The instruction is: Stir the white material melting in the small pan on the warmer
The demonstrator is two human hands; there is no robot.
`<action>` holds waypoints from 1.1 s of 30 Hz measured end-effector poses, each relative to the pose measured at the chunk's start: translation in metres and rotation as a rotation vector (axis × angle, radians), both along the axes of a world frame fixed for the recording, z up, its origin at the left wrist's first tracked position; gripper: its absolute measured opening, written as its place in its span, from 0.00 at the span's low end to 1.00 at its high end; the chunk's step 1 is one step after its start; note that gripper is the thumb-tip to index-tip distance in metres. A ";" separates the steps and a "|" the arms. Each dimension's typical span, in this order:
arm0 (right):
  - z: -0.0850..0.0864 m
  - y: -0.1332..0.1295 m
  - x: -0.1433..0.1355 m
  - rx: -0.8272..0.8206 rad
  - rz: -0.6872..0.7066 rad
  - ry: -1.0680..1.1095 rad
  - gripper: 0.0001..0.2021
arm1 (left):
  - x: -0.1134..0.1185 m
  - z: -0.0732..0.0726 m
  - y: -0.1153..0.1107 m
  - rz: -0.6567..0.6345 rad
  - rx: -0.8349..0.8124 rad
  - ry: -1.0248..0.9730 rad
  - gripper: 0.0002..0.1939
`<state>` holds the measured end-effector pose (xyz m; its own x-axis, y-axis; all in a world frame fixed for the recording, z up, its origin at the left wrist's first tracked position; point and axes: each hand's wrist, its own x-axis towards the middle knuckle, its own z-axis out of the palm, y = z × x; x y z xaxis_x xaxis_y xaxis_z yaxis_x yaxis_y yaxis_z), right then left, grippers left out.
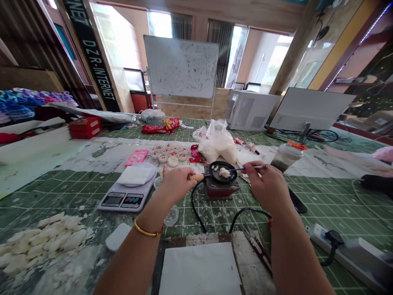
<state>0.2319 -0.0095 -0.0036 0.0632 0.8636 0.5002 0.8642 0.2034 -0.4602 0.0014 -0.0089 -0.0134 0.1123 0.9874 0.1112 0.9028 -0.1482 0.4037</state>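
My left hand (177, 182) is closed round the wooden handle of a small black frying pan (233, 179). The pan rests on a little electric hot plate (218, 191) and holds a pale, crumbly lump (224, 172) with smaller bits beside it. Between the fingers of my right hand (264, 180) is a thin blue stick (238, 169), its tip reaching over the pan to the lump. What kind of tool the stick is, I cannot tell. Just behind the pan stands a plastic bag (216, 143) of white material.
Left of the pan sit a kitchen scale (128, 192) and several small filled cups (172, 161). Pale chunks (46, 241) lie at the near left. A shaker bottle (285, 157), scissors (256, 246) and a power strip (344, 254) are on the right. White paper (199, 268) lies in front.
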 end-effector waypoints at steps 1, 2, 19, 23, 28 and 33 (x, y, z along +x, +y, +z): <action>0.000 0.000 -0.001 -0.009 0.004 -0.014 0.16 | 0.000 0.000 0.000 0.004 -0.001 0.003 0.10; 0.000 0.001 -0.002 -0.022 0.007 -0.025 0.15 | 0.000 0.000 0.000 0.007 -0.004 0.005 0.10; -0.007 0.008 -0.007 -0.052 0.028 -0.101 0.15 | 0.003 0.000 -0.001 -0.004 0.017 0.050 0.11; -0.008 0.008 -0.008 -0.071 0.032 -0.142 0.15 | 0.002 0.000 -0.002 0.005 0.007 0.038 0.11; -0.009 0.007 -0.011 0.014 0.038 -0.094 0.16 | 0.001 0.001 -0.003 0.003 0.003 0.041 0.11; -0.010 0.007 -0.011 -0.080 0.039 -0.168 0.16 | 0.002 0.002 -0.003 0.002 0.000 0.048 0.10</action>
<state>0.2206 -0.0020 -0.0131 -0.0500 0.9013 0.4303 0.9226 0.2067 -0.3257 0.0029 -0.0122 -0.0110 0.1158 0.9877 0.1053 0.9214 -0.1464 0.3600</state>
